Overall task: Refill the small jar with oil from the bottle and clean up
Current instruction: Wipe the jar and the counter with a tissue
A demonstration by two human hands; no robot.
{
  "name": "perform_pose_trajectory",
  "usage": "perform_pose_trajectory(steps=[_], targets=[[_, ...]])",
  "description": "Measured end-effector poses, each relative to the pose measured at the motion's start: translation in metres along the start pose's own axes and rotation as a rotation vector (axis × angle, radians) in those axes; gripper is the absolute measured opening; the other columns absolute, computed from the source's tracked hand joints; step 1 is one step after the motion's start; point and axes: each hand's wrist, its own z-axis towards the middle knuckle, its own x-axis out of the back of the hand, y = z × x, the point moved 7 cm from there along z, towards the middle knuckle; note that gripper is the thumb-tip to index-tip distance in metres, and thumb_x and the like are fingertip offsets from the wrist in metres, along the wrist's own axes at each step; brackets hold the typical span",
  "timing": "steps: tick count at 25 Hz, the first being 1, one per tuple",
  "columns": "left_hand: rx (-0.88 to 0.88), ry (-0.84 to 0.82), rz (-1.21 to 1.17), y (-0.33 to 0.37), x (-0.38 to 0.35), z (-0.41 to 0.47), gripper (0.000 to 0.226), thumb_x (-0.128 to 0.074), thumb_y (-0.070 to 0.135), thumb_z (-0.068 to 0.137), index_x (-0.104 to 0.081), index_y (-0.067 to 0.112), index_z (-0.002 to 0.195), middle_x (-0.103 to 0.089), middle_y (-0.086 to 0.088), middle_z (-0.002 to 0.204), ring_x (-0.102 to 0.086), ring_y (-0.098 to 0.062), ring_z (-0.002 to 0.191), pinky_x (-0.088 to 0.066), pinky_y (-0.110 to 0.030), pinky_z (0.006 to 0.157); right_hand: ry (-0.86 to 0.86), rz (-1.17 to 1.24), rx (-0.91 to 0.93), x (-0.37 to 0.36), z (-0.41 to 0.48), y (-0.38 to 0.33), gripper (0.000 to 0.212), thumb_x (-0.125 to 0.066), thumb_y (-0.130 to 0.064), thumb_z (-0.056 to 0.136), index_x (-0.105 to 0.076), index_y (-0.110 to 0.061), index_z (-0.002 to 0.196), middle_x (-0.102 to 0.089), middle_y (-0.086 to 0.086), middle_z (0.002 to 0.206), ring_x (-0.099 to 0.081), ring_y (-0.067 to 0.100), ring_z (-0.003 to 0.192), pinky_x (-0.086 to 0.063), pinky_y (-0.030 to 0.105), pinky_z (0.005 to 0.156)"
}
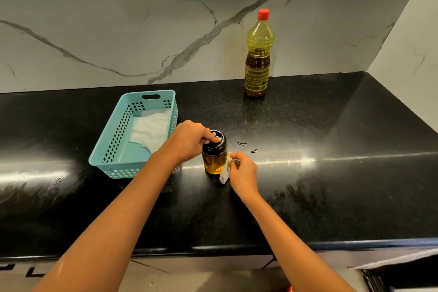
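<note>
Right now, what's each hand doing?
Left hand: fingers curled round the black lid of the small jar.
Right hand: pinching a white tissue at the jar's side.

Two hands are in view: the left hand [189,142] and the right hand [243,170]. One small jar [214,162] stands between them, its one black lid [216,146] gripped by the left hand. One tissue scrap [224,176] is pinched in the right hand. One blue basket [113,140] sits left of the left hand, holding white tissue [151,130]; whether that is one sheet or several cannot be told. One oil bottle [258,54] with one red cap [263,14] stands well beyond the right hand. Two small wet spots [241,143] lie on the tabletop [308,125] just beyond the right hand.
</note>
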Motion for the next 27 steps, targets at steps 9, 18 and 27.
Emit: perform_pose_trajectory(steps=[9, 18, 27], targets=[[0.031, 0.002, -0.004, 0.001, 0.0, -0.001, 0.032, -0.049, 0.009, 0.092, -0.062, 0.027, 0.116, -0.062, -0.005, 0.122, -0.057, -0.022, 0.106, -0.043, -0.024, 0.087, 0.161, 0.239, -0.145, -0.022, -0.046, 0.011, 0.032, -0.056, -0.008, 0.091, -0.057, -0.008, 0.122, -0.06, 0.003, 0.116, -0.056, 0.015, 0.108, -0.046, 0.031, 0.098], [0.045, -0.003, -0.005, 0.002, 0.0, -0.002, 0.033, -0.048, 0.009, 0.093, -0.062, 0.026, 0.118, -0.061, -0.005, 0.123, -0.057, -0.023, 0.107, -0.042, -0.024, 0.087, 0.11, 0.154, -0.165, -0.009, -0.014, 0.005, 0.033, -0.047, -0.006, 0.095, -0.055, -0.005, 0.127, -0.059, 0.01, 0.125, -0.055, 0.022, 0.116, -0.044, 0.034, 0.101], [0.041, 0.021, -0.03, -0.001, -0.001, -0.004, 0.034, -0.048, 0.007, 0.093, -0.062, 0.026, 0.117, -0.062, -0.006, 0.122, -0.057, -0.023, 0.107, -0.038, -0.02, 0.083, 0.193, 0.338, 0.045, 0.01, -0.014, -0.038, 0.032, -0.047, 0.0, 0.093, -0.059, -0.007, 0.121, -0.061, -0.002, 0.112, -0.054, 0.006, 0.104, -0.044, 0.02, 0.095]])
